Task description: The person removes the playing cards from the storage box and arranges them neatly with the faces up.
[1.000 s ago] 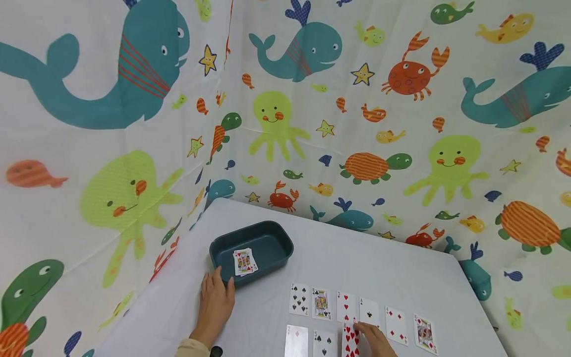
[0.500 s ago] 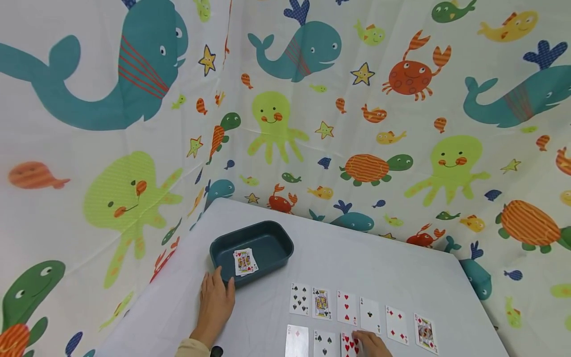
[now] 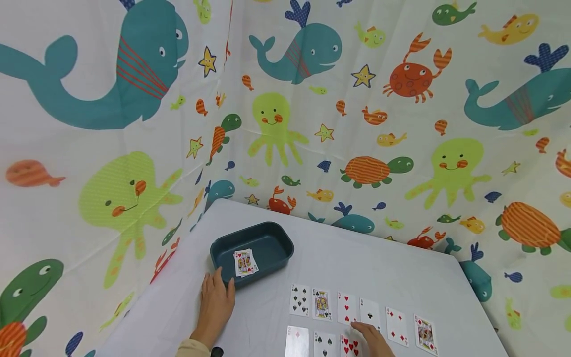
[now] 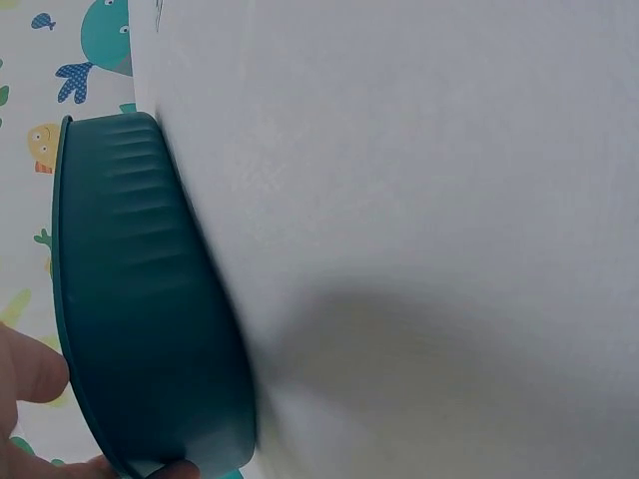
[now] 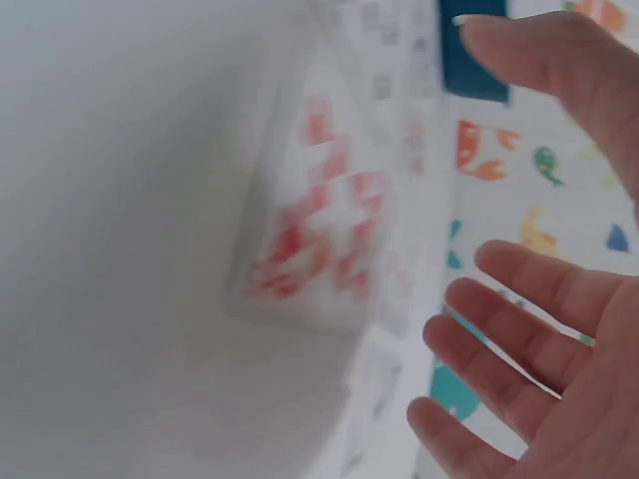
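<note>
My left hand (image 3: 216,302) rests at the near left corner of a dark teal plastic tub (image 3: 272,229), its fingertips at the rim. In the left wrist view, the tub's outer wall (image 4: 150,289) stands beside the thumb. A small pile of playing cards (image 3: 245,262), a king on top, lies in the tub. My right hand (image 3: 373,339), fingers spread, hovers beside a hearts playing card (image 3: 351,345) in the near row. The right wrist view shows this hand (image 5: 559,369) holding nothing, with the hearts card (image 5: 319,220) blurred on the table.
A far row runs from a seven of spades (image 3: 299,299) to a face card (image 3: 426,333) at the right. Left of the hearts card lie a five of spades (image 3: 324,344) and a two of diamonds (image 3: 297,342). Sea-animal cloth (image 3: 312,124) hangs behind the white table (image 3: 392,267).
The hearts card has slid toward me into the near row, apart from the far row. My right hand has let go of it and lifted. The left hand stays at the tub.
</note>
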`<action>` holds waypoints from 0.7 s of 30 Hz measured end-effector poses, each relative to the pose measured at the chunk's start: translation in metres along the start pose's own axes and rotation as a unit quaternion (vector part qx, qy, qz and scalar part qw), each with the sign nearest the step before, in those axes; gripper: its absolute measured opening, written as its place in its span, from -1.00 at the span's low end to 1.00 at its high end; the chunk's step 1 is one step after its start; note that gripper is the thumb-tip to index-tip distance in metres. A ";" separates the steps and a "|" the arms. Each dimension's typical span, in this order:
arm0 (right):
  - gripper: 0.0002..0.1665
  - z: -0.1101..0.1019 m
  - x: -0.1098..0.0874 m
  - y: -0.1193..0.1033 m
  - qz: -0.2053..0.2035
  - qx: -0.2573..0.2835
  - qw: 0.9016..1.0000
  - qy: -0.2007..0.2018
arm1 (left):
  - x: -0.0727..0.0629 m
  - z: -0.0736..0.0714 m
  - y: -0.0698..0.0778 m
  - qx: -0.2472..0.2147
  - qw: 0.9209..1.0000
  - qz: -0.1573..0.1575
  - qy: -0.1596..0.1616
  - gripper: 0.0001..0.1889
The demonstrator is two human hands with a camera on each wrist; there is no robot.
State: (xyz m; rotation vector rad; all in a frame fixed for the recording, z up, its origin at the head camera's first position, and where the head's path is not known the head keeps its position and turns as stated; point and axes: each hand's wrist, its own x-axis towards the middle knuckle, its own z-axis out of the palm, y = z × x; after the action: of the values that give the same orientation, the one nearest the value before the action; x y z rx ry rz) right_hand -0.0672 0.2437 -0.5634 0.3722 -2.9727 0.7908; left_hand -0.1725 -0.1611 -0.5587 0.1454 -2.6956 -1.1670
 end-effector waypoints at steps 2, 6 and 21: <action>-0.08 -0.004 0.005 -0.012 0.028 0.040 0.999 0.016 | 0.000 0.000 -0.001 0.002 1.000 -0.002 -0.001 -0.39; -0.02 -0.009 0.016 -0.033 0.090 0.108 0.989 0.033 | 0.000 0.002 -0.002 0.005 1.000 -0.001 0.001 -0.39; -0.04 -0.029 0.057 -0.071 0.041 0.145 0.986 0.075 | -0.020 -0.003 0.006 0.006 1.000 -0.006 0.015 -0.40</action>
State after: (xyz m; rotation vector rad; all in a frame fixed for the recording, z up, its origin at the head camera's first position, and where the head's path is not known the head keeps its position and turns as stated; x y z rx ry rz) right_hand -0.1054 0.1854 -0.4981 0.1910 -2.7517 1.2080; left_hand -0.1528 -0.1557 -0.5553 0.1783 -2.6799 -1.1440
